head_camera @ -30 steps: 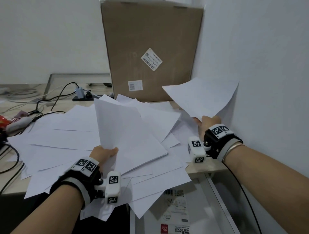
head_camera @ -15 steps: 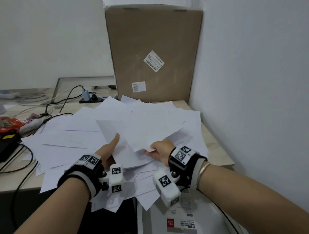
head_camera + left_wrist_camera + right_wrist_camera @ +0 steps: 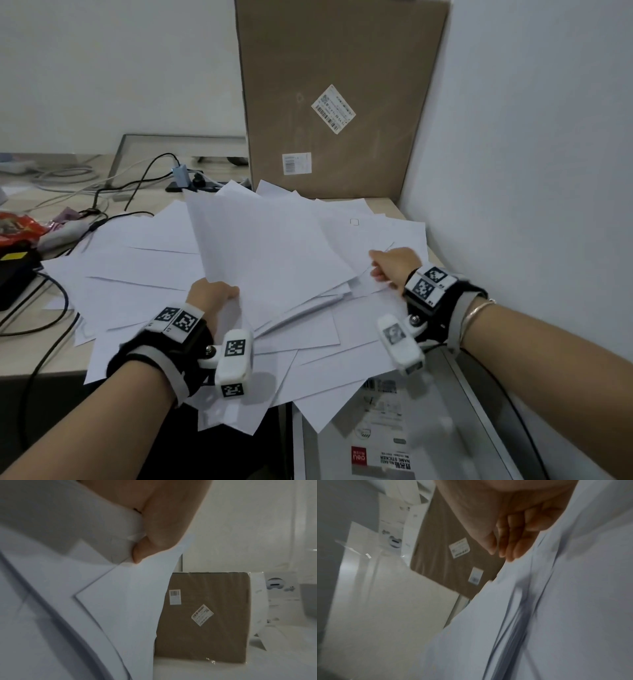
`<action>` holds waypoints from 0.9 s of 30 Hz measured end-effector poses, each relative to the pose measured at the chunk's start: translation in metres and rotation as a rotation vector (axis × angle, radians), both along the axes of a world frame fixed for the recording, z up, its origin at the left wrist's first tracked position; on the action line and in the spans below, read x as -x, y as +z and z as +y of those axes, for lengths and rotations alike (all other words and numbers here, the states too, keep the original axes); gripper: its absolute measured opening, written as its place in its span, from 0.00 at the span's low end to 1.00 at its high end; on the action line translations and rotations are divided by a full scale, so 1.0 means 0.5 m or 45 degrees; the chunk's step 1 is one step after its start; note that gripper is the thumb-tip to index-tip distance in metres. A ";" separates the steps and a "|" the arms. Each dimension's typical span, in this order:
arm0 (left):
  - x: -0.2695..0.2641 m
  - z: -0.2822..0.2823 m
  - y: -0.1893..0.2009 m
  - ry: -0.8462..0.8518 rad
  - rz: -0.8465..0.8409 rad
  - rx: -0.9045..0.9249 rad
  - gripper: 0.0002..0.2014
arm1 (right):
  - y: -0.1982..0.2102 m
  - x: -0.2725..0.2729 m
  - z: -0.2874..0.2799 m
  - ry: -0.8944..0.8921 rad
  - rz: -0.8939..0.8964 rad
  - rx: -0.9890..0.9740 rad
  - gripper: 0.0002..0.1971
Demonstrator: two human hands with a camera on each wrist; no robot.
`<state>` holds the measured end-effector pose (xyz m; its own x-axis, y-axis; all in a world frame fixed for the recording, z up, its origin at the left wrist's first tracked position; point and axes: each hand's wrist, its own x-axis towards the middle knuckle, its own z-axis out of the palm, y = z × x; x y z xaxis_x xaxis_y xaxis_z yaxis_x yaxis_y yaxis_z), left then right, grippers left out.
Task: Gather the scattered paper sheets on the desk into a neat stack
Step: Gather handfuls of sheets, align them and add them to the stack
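Note:
My left hand [image 3: 212, 294] grips the near edge of a lifted bundle of white sheets [image 3: 267, 253], which fans up and away over the desk. In the left wrist view the thumb [image 3: 154, 540] presses on the bundle [image 3: 120, 601]. My right hand [image 3: 390, 267] is low over the loose sheets at the right, apart from the bundle. In the blurred right wrist view its fingers [image 3: 513, 534] look fairly straight, with the tips against sheet edges [image 3: 556, 601]. Many more scattered sheets [image 3: 137, 274] overlap across the desk [image 3: 387, 205] and hang over its near edge.
A tall cardboard box [image 3: 335, 68] stands at the back, against the wall on the right. Cables [image 3: 137, 185] and an adapter lie at the back left. A red packet [image 3: 17, 226] and a black device [image 3: 13, 270] sit at the far left. A labelled white box [image 3: 394, 445] lies below the desk edge.
My right hand carried a sheet from the right wall to the bundle in my left hand, let it go, then moved back right and down to the loose sheets.

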<state>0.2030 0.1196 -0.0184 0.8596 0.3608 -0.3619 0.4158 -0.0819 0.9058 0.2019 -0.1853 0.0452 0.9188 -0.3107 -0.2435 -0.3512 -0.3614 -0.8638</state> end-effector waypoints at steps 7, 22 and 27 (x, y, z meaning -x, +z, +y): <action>-0.008 0.042 -0.021 0.031 -0.031 0.010 0.20 | -0.018 -0.076 -0.034 0.080 0.224 0.176 0.07; -0.006 0.051 -0.021 -0.049 0.005 -0.011 0.19 | -0.007 -0.139 -0.003 0.296 0.244 0.441 0.29; -0.006 0.053 -0.019 -0.023 0.019 -0.007 0.21 | -0.016 -0.133 -0.039 0.171 0.086 0.326 0.24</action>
